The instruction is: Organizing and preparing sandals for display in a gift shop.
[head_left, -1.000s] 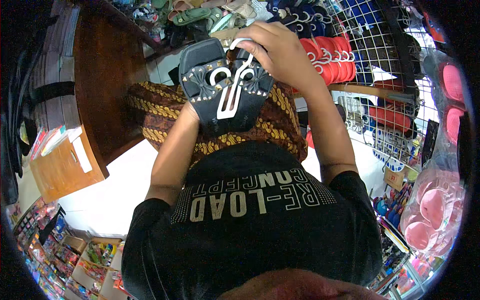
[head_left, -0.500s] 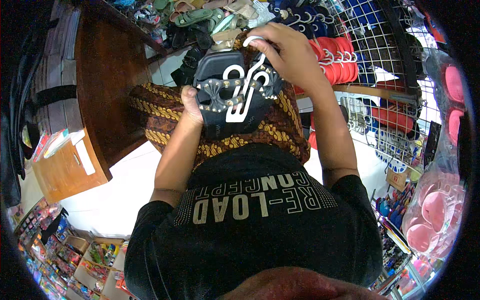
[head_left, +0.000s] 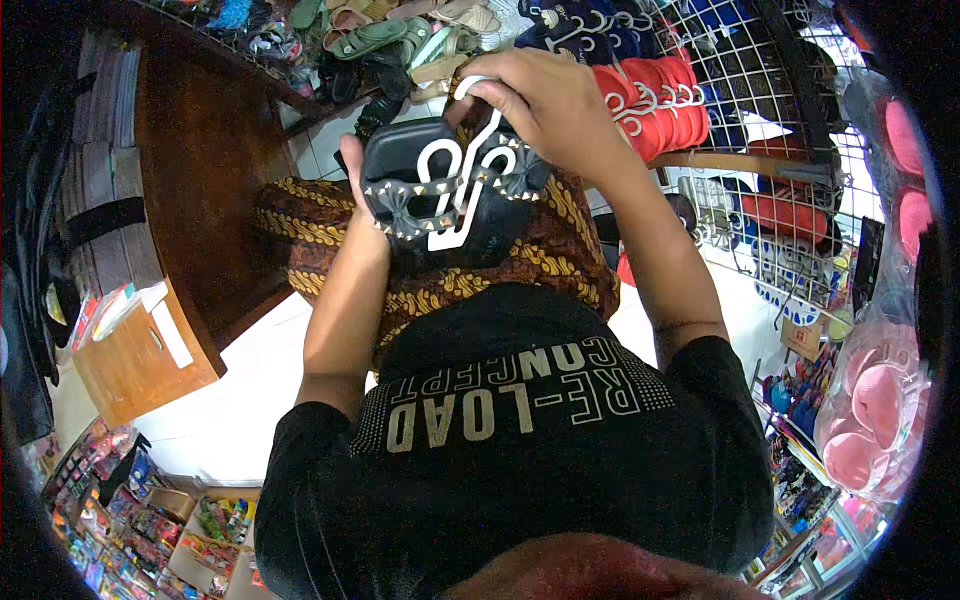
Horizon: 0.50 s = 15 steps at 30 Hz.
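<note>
A pair of black sandals (head_left: 400, 150) with studded, bow-shaped straps is held up in front of my lap. Through the straps runs a white plastic shoe hanger (head_left: 448, 240), its hook rising above the pair. My right hand (head_left: 550, 100) pinches that hook between thumb and fingers. At the left edge of the sandals, my left hand (head_left: 355, 175) supports them, thumb upright along the side; its other fingers are hidden behind the soles. Beneath lies brown and yellow patterned cloth (head_left: 420, 290) over my legs.
Loose sandals (head_left: 380, 40) are heaped beyond my hands. Red sandals on white hangers (head_left: 655, 105) hang to the right, by a white wire grid (head_left: 720, 50). A wooden desk (head_left: 200, 200) stands on the left. Pink bagged footwear (head_left: 870, 420) is at far right.
Both hands have shifted a little left with the sandals and hanger. The sandals now tilt differently, their soles foreshortened, and my left thumb points more upward.
</note>
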### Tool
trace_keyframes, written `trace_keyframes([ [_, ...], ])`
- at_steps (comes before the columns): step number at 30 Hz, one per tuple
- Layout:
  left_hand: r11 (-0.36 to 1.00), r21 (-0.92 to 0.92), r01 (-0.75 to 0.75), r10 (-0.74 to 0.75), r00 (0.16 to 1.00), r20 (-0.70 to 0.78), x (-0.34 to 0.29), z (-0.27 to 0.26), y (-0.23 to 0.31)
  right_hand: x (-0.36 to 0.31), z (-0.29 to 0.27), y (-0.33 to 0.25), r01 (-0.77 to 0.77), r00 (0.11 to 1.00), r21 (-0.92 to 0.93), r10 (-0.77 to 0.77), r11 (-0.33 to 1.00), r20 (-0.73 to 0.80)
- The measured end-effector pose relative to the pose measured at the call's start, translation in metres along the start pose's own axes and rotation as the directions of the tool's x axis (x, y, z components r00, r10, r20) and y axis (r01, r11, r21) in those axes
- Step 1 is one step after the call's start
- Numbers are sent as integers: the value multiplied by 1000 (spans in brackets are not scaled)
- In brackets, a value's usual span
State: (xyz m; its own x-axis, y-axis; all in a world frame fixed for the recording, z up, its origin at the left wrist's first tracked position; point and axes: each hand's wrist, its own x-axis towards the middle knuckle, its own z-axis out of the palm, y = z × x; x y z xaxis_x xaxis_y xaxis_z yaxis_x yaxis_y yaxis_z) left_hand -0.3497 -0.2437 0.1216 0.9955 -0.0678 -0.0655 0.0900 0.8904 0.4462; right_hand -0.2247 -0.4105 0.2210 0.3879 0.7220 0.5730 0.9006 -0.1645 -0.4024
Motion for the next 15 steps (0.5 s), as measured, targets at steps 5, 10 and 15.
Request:
trace_keyframes([
  [5,941,-294,168,-205,974,-101,12,13,0,0,8,0,-10,998,22,11,1000,-55],
  [10,949,-251,191,-190,981,29,14,13,-2,5,-4,2,82,996,15,-83,996,14],
  [15,946,-233,225,-217,974,58,20,10,0,9,1,3,94,991,-20,-92,995,95],
])
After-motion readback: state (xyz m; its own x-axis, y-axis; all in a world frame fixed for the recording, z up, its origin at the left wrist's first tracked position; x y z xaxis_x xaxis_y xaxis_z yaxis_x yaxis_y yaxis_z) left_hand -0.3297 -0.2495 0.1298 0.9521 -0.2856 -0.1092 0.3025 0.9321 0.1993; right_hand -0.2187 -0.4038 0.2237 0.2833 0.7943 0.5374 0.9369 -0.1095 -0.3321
